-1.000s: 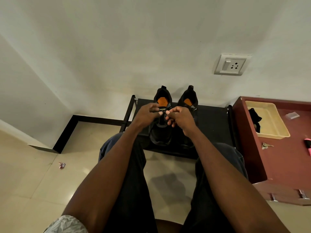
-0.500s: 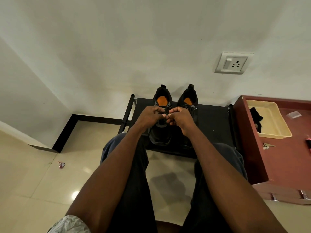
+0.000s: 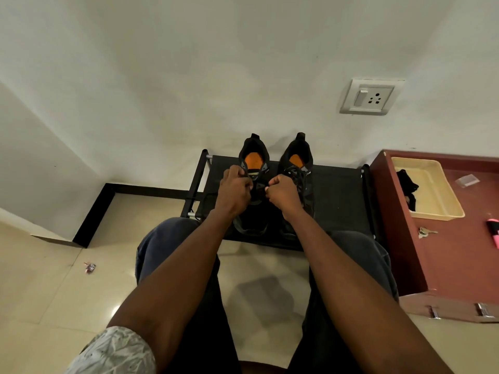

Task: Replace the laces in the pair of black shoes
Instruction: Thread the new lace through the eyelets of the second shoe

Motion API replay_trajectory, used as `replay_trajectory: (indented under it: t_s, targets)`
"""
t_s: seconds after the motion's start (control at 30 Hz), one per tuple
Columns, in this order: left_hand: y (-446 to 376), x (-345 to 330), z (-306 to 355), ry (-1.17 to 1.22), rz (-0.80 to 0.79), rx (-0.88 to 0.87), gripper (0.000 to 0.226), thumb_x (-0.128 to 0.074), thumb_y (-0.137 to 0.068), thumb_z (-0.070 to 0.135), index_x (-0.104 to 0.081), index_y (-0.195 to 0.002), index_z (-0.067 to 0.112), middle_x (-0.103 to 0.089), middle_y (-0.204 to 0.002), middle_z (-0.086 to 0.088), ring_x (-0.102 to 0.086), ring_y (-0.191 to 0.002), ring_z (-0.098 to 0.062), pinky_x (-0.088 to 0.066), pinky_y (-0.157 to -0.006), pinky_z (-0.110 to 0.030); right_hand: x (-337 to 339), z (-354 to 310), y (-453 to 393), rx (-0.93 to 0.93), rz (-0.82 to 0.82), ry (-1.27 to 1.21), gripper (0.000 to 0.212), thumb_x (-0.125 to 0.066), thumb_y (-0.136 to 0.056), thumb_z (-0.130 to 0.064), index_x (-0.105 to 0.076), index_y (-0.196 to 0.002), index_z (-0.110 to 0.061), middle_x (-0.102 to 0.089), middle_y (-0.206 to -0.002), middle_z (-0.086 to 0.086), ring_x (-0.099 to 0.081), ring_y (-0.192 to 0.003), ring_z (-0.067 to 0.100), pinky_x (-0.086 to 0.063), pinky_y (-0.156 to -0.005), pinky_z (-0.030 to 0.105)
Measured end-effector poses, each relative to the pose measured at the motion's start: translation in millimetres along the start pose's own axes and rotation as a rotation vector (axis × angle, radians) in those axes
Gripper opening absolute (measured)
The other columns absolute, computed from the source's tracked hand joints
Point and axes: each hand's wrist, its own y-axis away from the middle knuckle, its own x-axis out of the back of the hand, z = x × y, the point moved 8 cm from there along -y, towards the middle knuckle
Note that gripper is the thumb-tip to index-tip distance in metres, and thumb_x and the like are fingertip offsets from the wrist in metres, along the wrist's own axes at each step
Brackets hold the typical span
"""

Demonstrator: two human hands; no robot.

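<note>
Black shoes [image 3: 275, 168] with orange insoles, side by side, upright.

The two black shoes [image 3: 275, 184] fill the middle of the black rack [image 3: 337, 201], heels close against the wall [image 3: 216, 76] at twelve o'clock. Bare rack top lies open at three o'clock of the shoes, up to the red cabinet [image 3: 445, 252], whose side walls off that end. On the cabinet a cream tray [image 3: 432, 195], keys [image 3: 425, 232] and a pink marker [image 3: 494, 233] take up room. At nine o'clock the tiled floor [image 3: 67, 279] is open but for a small wrapper [image 3: 90, 267].
</note>
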Motion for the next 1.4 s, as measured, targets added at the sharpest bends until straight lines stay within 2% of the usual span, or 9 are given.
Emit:
replay_trajectory:
  t_s: [0.13, 0.3, 0.47, 0.7, 0.9, 1.0, 1.17, 1.27, 1.4]
  targets:
    - [-0.5, -7.4, -0.5, -0.032, 0.011, -0.008, 0.019, -0.062, -0.092, 0.016, -0.078, -0.097, 0.007, -0.044, -0.139, -0.012, -0.035, -0.127, -0.032, -0.039, -0.103, -0.048, -6.6, 7.5, -1.7, -0.023, -0.035, 0.083, 0.019, -0.059, -0.089, -0.004, -0.057, -0.108, -0.006, -0.062, -0.103, 0.017, -0.061, -0.09, 0.029, -0.047, -0.069, 0.037]
    - [2.2, -12.0, 2.8, -0.083, 0.038, -0.038, 0.019, -0.061, -0.092, 0.016, -0.077, -0.092, 0.007, -0.04, -0.143, -0.015, -0.031, -0.132, -0.034, -0.038, -0.105, -0.05, -12.8, 13.3, -5.0, -0.034, -0.068, 0.149, 0.04, -0.06, -0.092, -0.006, -0.052, -0.131, -0.007, -0.062, -0.112, 0.015, -0.063, -0.097, 0.029, -0.052, -0.075, 0.038]
    - [-4.3, -29.3, -15.6, 0.181, -0.028, 0.177, 0.017, -0.062, -0.093, 0.015, -0.076, -0.098, 0.008, -0.033, -0.145, -0.01, -0.026, -0.131, -0.032, -0.023, -0.109, -0.036, -16.0, 17.8, -7.7, -0.038, -0.089, 0.162, 0.051, -0.058, -0.092, -0.005, -0.047, -0.141, -0.009, -0.062, -0.118, 0.016, -0.065, -0.101, 0.032, -0.054, -0.077, 0.041]
    - [-4.3, -45.8, -28.2, 0.469, -0.152, 0.461, 0.012, -0.062, -0.095, 0.014, -0.073, -0.095, 0.008, -0.031, -0.141, -0.004, -0.027, -0.128, -0.026, -0.027, -0.106, -0.031, -15.4, 18.9, -8.4, -0.004, -0.076, 0.205, 0.059, -0.062, -0.09, -0.008, -0.046, -0.147, -0.014, -0.061, -0.131, 0.016, -0.065, -0.104, 0.028, -0.055, -0.074, 0.034]
    - [-5.7, -47.1, -22.2, 0.299, -0.168, 0.448, 0.021, -0.06, -0.096, 0.018, -0.073, -0.105, 0.006, -0.028, -0.149, -0.005, -0.028, -0.132, -0.03, -0.028, -0.11, -0.038, -17.0, 19.4, -10.3, 0.04, -0.089, 0.28, 0.059, -0.06, -0.092, -0.006, -0.045, -0.148, -0.014, -0.056, -0.139, 0.015, -0.064, -0.106, 0.027, -0.047, -0.062, 0.025]
    - [-5.4, -49.9, -20.0, 0.288, -0.204, 0.451, 0.022, -0.058, -0.097, 0.02, -0.072, -0.108, 0.008, -0.025, -0.15, -0.003, -0.029, -0.129, -0.03, -0.028, -0.108, -0.038, -17.3, 21.6, -11.9, 0.05, -0.086, 0.309, 0.06, -0.06, -0.093, -0.007, -0.043, -0.15, -0.013, -0.056, -0.139, 0.015, -0.062, -0.092, 0.022, -0.041, -0.054, 0.022]
    - [2.3, -48.3, -30.1, 0.603, -0.174, 0.65, 0.033, -0.061, -0.092, 0.019, -0.056, -0.124, 0.013, -0.029, -0.143, -0.002, -0.033, -0.107, -0.017, -0.033, -0.083, -0.027, -18.7, 19.7, -11.5, 0.076, -0.093, 0.311, 0.058, -0.063, -0.094, -0.01, -0.044, -0.149, -0.012, -0.055, -0.142, 0.015, -0.061, -0.116, 0.028, -0.046, -0.077, 0.027]
    - [-0.3, -49.6, -28.2, 0.535, -0.186, 0.576, 0.019, -0.062, -0.094, 0.02, -0.069, -0.111, 0.013, -0.026, -0.148, 0.001, -0.032, -0.121, -0.024, -0.027, -0.093, -0.025, -18.0, 17.9, -10.6, 0.089, -0.091, 0.335, 0.054, -0.061, -0.095, -0.01, -0.047, -0.147, -0.011, -0.057, -0.138, 0.016, -0.061, -0.115, 0.029, -0.044, -0.075, 0.026]
    - [2.1, -49.8, -22.0, 0.482, -0.193, 0.523, 0.023, -0.062, -0.097, 0.022, -0.072, -0.114, 0.011, -0.021, -0.157, -0.001, -0.027, -0.135, -0.029, -0.026, -0.109, -0.035, -18.3, 17.3, -10.1, 0.099, -0.099, 0.342, 0.047, -0.061, -0.094, -0.009, -0.055, -0.14, -0.01, -0.063, -0.129, 0.017, -0.063, -0.108, 0.03, -0.047, -0.074, 0.028]
